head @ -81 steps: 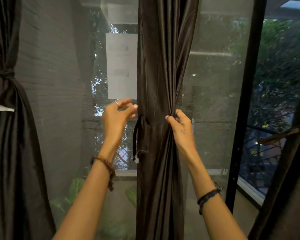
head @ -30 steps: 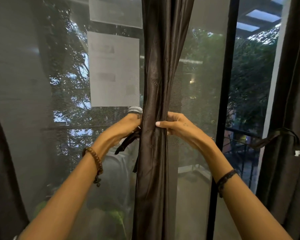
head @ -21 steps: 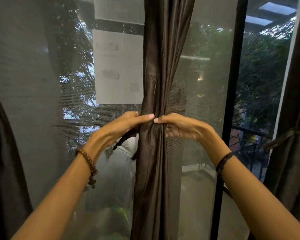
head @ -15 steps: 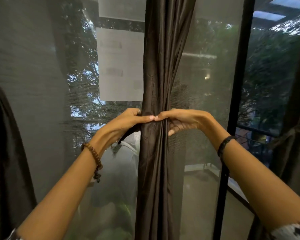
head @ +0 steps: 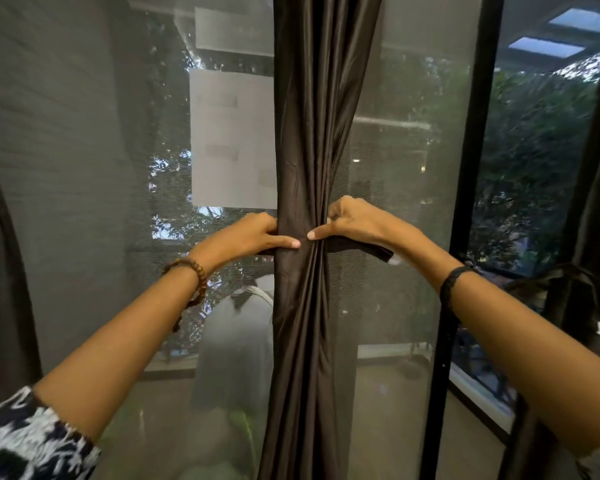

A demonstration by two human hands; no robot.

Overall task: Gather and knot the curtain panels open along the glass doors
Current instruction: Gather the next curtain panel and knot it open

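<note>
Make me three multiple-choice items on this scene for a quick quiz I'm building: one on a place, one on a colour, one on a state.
1. Where is the white paper sheet?
A. left of the gathered curtain
B. right of it
C. on the floor

2. What colour is the curtain?
A. white
B. dark brown
C. red

3. How is the tie strap?
A. knotted
B. lying on the floor
C. held by the right hand, loose

Key: 1 A, the sheet is on the glass left of the curtain; 2 B, the fabric is dark brown; 3 C, its free end sticks out unknotted.
</note>
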